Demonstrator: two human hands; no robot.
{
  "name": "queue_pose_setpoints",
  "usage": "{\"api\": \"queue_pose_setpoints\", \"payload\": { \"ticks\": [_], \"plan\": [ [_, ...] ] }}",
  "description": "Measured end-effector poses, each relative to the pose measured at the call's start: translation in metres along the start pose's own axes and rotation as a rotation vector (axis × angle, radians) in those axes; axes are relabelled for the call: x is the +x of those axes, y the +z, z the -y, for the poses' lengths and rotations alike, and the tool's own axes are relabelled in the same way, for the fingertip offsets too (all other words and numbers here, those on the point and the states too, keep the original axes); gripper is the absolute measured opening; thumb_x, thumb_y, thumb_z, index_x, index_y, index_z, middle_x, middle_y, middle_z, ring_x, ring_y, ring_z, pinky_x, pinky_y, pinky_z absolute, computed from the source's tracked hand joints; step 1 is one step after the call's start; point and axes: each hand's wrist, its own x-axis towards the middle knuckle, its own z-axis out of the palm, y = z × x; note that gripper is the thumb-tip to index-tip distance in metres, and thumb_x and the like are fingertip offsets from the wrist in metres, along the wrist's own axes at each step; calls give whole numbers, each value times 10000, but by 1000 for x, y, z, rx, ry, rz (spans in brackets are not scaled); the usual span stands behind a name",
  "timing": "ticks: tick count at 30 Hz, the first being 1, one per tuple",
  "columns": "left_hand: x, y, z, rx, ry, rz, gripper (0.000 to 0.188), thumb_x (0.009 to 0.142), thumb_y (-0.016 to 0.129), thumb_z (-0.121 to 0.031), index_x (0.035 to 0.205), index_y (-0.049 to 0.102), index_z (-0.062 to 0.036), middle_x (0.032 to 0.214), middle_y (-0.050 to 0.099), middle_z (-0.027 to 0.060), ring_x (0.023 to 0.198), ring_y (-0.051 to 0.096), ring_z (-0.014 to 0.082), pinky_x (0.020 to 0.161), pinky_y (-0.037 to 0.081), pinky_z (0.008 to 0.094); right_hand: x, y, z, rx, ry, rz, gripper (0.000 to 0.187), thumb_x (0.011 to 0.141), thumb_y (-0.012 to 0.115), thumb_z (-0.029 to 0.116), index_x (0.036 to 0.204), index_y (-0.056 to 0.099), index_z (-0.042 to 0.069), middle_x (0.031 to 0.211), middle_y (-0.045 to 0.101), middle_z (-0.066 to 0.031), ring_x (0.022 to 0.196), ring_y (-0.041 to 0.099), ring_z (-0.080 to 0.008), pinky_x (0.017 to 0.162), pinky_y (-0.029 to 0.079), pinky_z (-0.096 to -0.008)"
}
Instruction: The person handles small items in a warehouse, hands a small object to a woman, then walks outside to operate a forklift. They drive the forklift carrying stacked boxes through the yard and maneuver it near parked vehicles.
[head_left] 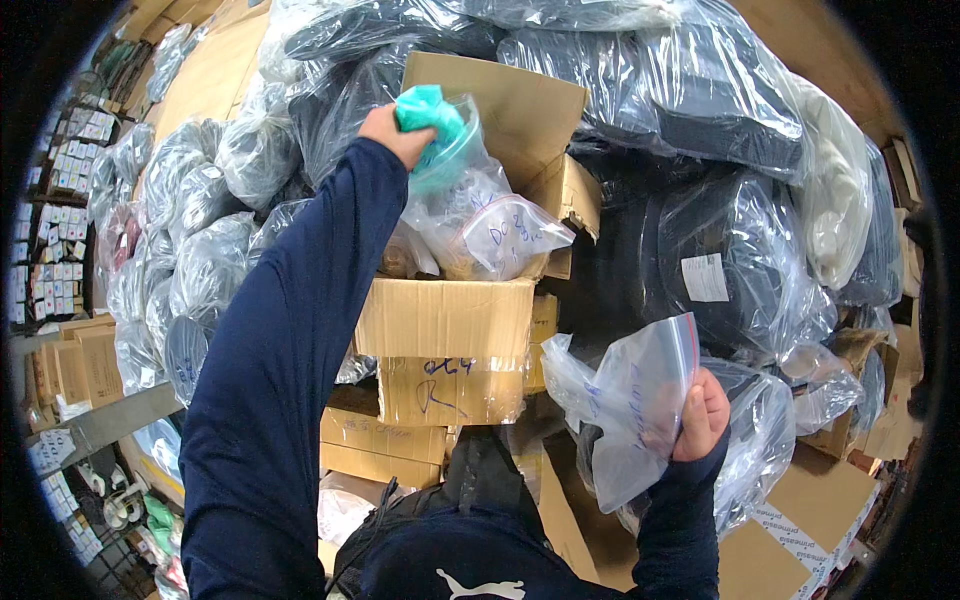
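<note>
My left hand (397, 137) is closed around a crumpled teal plastic bag (440, 130), held above the open cardboard box (445, 315). Inside that box sit clear zip bags (505, 237), one with handwriting on it; brownish contents show through the plastic lower down. Off to the right, my right hand (702, 418) pinches the edge of a clear zip bag (635, 410) with a red closing strip and blue handwriting. This bag hangs flat and seems to hold nothing.
Plastic-wrapped dark bundles (720, 90) are heaped behind and to the right. Smaller wrapped bundles (210, 200) pile up at the left, near a shelf of small boxes (60, 235). More cardboard boxes (380, 445) stand under the open one. Flattened cardboard (815, 510) lies at lower right.
</note>
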Motion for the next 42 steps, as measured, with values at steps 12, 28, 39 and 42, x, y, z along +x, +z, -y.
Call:
{"api": "queue_pose_setpoints", "payload": {
  "ticks": [12,28,39,42],
  "plan": [
    [-159,-11,-41,-400,-15,-87,277,998,609,-269,1070,698,-16,1030,702,36,966,633,130,868,498,263,15,98,43,-10,-81,226,279,1006,610,296,894,599,41,723,575,44,616,472,-32,568,372,-203],
    [-433,-85,59,-1253,-394,-380,522,993,579,-461,1320,568,-54,1180,622,40,1031,582,151,896,464,307,-74,248,146,-389,-444,783,340,991,581,240,1151,605,-59,1058,693,-128,906,642,-162,837,498,-280],
    [-654,-226,-90,-141,-203,-513,405,799,836,-342,930,618,-27,786,666,106,736,670,250,654,521,356,-269,393,-42,-630,-206,1054,261,932,718,247,829,615,31,713,619,-5,638,534,-54,554,446,-235],
    [-693,-234,-93,-176,-341,-510,326,824,812,-290,872,644,-15,743,672,130,705,669,258,661,519,361,-304,405,-64,-451,-42,1187,297,926,733,277,837,614,21,722,633,-9,641,553,-60,560,454,-232]
  ]
}}
